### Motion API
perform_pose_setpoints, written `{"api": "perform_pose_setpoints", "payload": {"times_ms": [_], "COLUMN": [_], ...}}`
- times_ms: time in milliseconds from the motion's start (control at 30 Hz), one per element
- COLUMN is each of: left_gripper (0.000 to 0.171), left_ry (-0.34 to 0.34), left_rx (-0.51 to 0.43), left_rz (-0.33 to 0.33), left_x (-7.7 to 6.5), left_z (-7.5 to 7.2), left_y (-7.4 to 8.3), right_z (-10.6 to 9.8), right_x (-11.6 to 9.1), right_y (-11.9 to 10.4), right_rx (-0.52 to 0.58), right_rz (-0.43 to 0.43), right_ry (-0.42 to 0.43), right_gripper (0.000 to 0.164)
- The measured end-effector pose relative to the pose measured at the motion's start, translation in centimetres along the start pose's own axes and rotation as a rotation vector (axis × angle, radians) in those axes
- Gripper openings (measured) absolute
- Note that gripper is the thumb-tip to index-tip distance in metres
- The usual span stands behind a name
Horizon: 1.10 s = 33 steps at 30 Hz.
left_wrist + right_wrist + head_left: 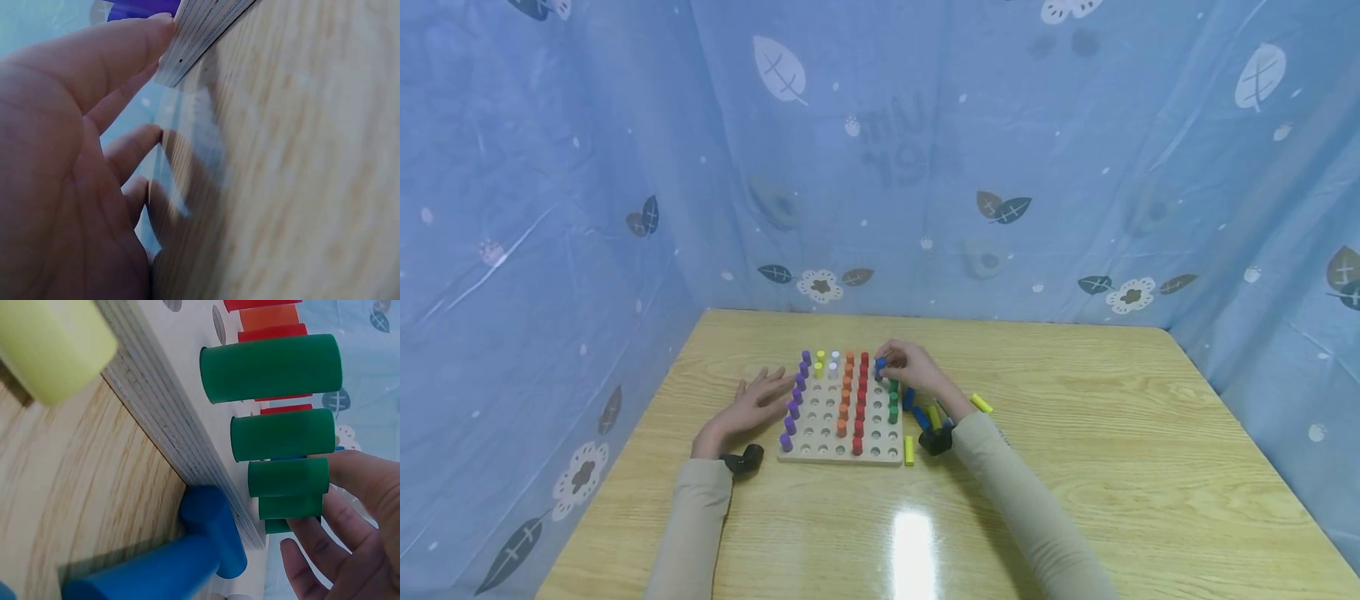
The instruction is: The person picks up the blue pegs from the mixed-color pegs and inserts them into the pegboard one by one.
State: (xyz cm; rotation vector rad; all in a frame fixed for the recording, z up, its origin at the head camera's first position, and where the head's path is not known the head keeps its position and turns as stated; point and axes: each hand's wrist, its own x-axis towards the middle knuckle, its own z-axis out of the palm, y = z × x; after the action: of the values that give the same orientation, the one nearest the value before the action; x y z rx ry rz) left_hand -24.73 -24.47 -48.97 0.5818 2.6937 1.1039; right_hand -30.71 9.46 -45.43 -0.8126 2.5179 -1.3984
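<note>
A pale wooden pegboard [842, 457] lies on the table, its edge showing layers in the left wrist view. My right hand [917, 371] pinches a blue peg [880, 365] upright at the far end of the column between the red pegs [860, 414] and the green pegs [272, 367]. My left hand [752, 408] is spread along the board's left side, a fingertip right at the edge [197, 40], beside the purple pegs [793, 409]. Orange pegs [844, 412] fill another column. Yellow pegs [819, 371] and white pegs [832, 370] stand in the far rows.
Right of the board lie loose blue pegs [212, 531] and yellow pegs [909, 451], one yellow peg [981, 403] farther right. Black wrist cameras [745, 460] sit on both wrists. A blue patterned curtain [925, 167] hangs behind the wooden table [1112, 433].
</note>
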Motion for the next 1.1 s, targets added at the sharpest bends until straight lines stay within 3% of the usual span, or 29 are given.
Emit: {"api": "perform_pose_setpoints", "payload": {"times_ms": [867,1100], "left_gripper": [0.050,0.051], "left_ry": [0.005,0.009], "left_rx": [-0.002,-0.019], "left_rz": [-0.004,-0.013], "left_x": [-0.03,-0.15], "left_z": [0.36,0.40], "left_y": [0.00,0.03], "right_z": [0.44,0.42], "right_x": [-0.36,-0.35], "right_y": [0.07,-0.01], "right_rx": [-0.043,-0.124], "right_rz": [0.018,-0.010], "right_ry": [0.018,0.035], "right_gripper": [0.021,0.009]}}
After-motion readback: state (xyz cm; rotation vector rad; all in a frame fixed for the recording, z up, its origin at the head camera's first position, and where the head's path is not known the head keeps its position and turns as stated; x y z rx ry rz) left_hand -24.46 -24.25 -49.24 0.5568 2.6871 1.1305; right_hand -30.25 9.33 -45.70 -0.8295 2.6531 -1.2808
